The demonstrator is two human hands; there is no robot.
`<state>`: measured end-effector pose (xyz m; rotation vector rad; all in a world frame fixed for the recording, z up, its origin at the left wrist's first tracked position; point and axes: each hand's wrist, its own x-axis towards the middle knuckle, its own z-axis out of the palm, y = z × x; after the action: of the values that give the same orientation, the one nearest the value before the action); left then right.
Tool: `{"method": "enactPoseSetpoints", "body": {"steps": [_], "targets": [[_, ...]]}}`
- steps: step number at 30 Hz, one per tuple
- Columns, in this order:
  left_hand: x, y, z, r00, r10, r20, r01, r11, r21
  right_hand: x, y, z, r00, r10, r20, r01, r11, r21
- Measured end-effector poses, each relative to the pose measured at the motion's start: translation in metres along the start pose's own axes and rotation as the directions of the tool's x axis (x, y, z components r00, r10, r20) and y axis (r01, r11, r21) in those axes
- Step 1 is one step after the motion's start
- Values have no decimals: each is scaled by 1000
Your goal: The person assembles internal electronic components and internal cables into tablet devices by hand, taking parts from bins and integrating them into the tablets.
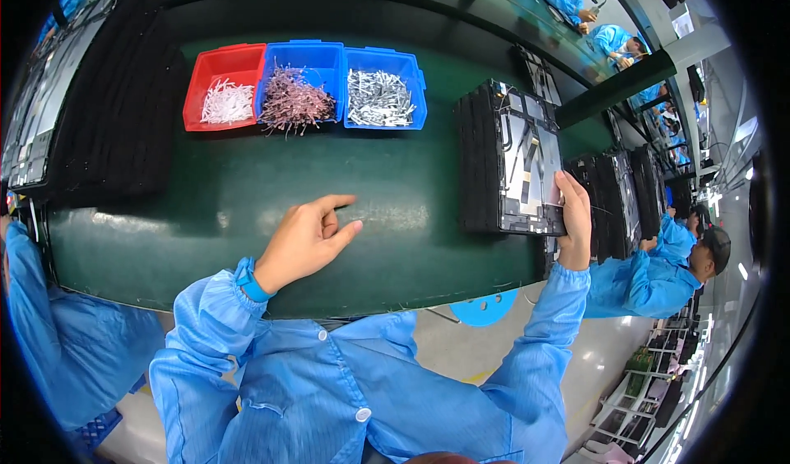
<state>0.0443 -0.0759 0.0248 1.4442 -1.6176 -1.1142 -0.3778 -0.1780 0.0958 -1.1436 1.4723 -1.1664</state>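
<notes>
My left hand (306,242) hovers over the green tabletop (346,172), index finger and thumb apart, with nothing in it. On the right, my right hand (574,217) grips the near right edge of a flat electronic panel (528,164) with dark frame, silver plates and ribbon cables. That panel lies on top of a stack in black foam trays (479,164); whether it is lifted off them I cannot tell. Ahead of my left hand stand three bins: a red bin (192,102) of white slips, a blue bin (306,51) of pinkish-brown wired parts, and another blue bin (420,94) of silver-white pieces.
A tall row of black trays with panels (107,102) takes up the table's left side. More stacked panels (613,192) stand beyond my right hand, near a co-worker in blue (650,279). A dark metal post (617,90) rises at right; a blue stool (484,308) is below the edge.
</notes>
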Motion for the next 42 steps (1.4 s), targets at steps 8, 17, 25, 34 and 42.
{"method": "enactPoseSetpoints", "body": {"steps": [8,17,25,34,42], "targets": [[-3,1,-4,999,-4,54,1,999,55,12,8,-17,940,-339,33,268,677,-685],[-5,1,-7,997,-52,65,49,997,59,149,-38,10,994,-60,-91,30,953,-302],[-22,-27,-33,983,-152,-106,145,987,-71,291,35,-31,951,99,-294,-195,928,-319],[-37,-28,-59,913,-389,-126,329,882,-337,382,91,-159,981,-127,-146,77,948,-309],[-7,-45,-57,837,-96,-539,132,991,29,371,48,-71,938,332,105,-344,929,137]]}}
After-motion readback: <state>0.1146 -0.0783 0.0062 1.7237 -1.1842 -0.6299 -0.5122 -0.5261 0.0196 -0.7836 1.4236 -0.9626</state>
